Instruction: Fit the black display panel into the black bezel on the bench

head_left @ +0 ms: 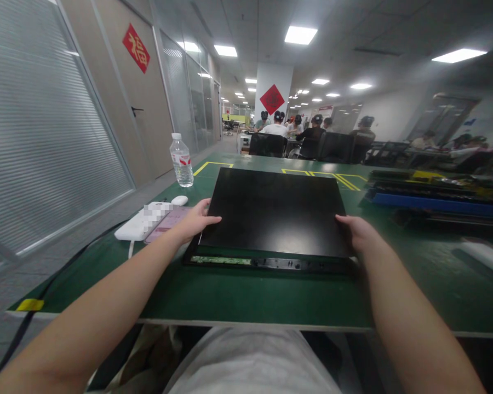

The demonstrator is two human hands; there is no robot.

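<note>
In the head view, I hold the flat black panel point(275, 213) between my two hands. My left grip point(194, 220) is clamped on its left edge, and my right grip point(359, 234) is clamped on its right edge. A black frame point(279, 264) lies on the table point(271, 301), low between my grips, and peeks out on my side. I think this is careful holding, so any move needs both hands level and gentle.

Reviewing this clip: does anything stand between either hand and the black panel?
Nothing visible does: the left hand and right hand already grip the black panel at opposite sides. The bottle stands beyond the left hand, out of the way.
</note>
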